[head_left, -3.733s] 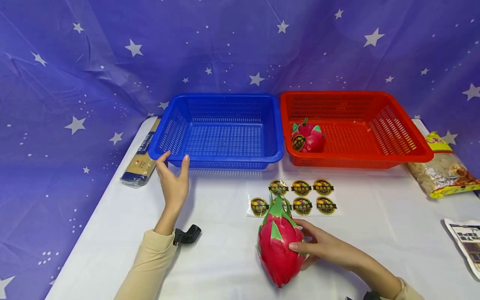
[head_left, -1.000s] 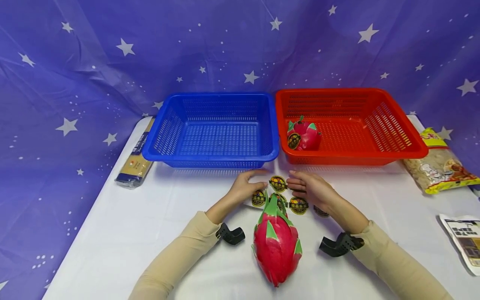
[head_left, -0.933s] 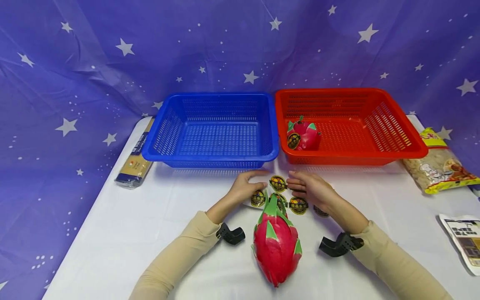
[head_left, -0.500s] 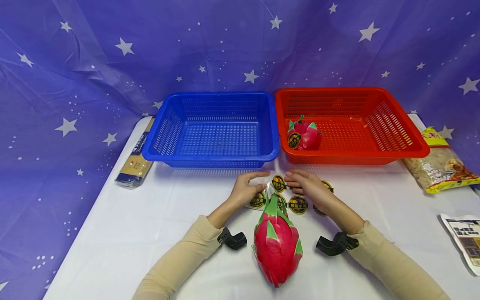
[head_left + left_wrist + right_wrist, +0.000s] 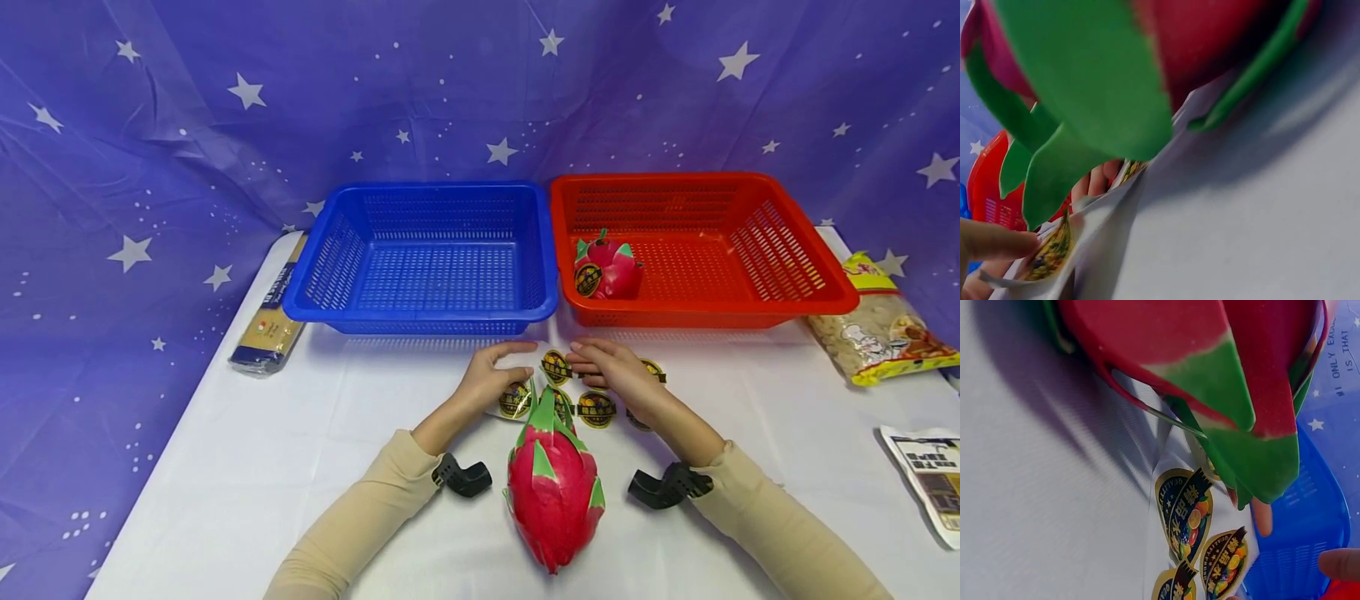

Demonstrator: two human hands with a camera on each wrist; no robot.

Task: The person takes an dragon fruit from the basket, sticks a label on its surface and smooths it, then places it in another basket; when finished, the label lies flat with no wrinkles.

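Reaching past dragon fruit [image 5: 555, 500], left hand [image 5: 486, 379] pinching sticker sheet [image 5: 576, 388], right hand [image 5: 621, 377] facing it, grip unclear

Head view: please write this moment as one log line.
left hand: holds sticker sheet; right hand: at stickers; near dragon fruit: on table

At my ten o'clock I see a brown-and-navy packet [image 5: 270, 332] lying on the white tablecloth [image 5: 217, 492]. At my two o'clock sits a bag of pale food [image 5: 888, 329] with yellow ends; nearer me, toward three, lies a flat packet [image 5: 936, 479], cut off by my view's edge. A purple starry backdrop [image 5: 442, 92] spans twelve o'clock.
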